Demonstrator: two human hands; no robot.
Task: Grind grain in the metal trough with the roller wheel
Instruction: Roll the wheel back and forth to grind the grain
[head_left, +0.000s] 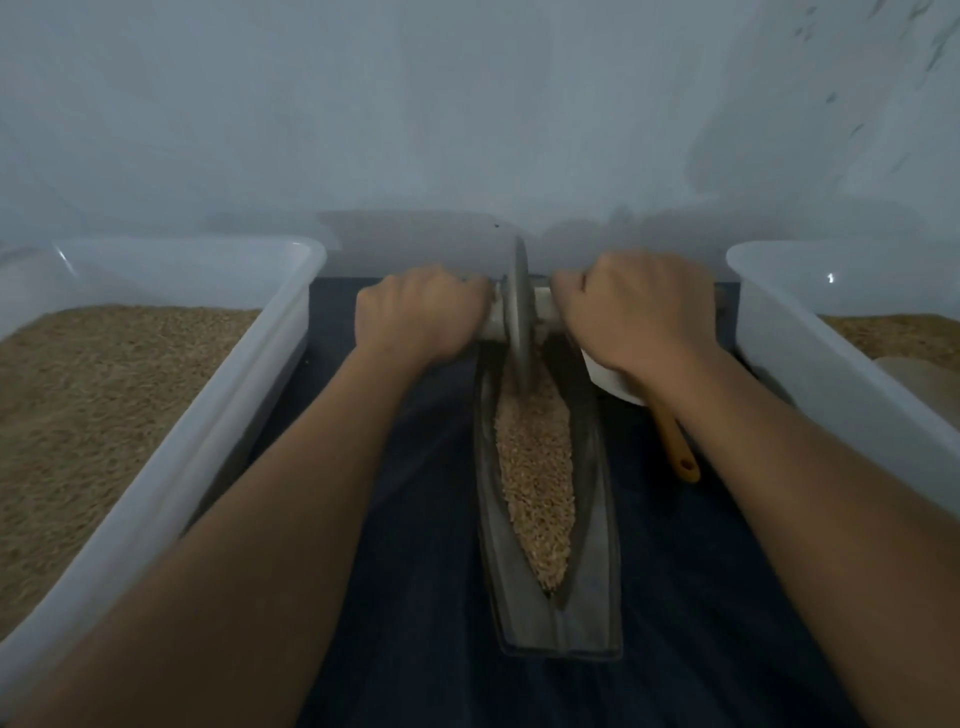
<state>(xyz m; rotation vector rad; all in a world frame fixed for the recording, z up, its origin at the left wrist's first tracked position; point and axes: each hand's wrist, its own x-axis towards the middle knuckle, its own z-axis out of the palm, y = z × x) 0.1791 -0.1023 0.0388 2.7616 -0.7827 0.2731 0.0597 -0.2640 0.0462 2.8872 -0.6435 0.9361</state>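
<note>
A narrow lane of dark cloth (415, 519) runs down the middle of the worktop, hemmed in by a white tub (171, 467) on the left and a second white tub (831, 374) on the right, both with raised walls. The long metal trough (597, 571) lies lengthwise in that lane, nearer the right tub. Bare cloth left of the trough gives a hand the widest passage. To the trough's right the gap is tighter, and a scoop (680, 457) with a yellow handle lies in it. At the far end the upright wheel (519, 322) and its crossbar span the lane, just before the wall (467, 130).
</note>
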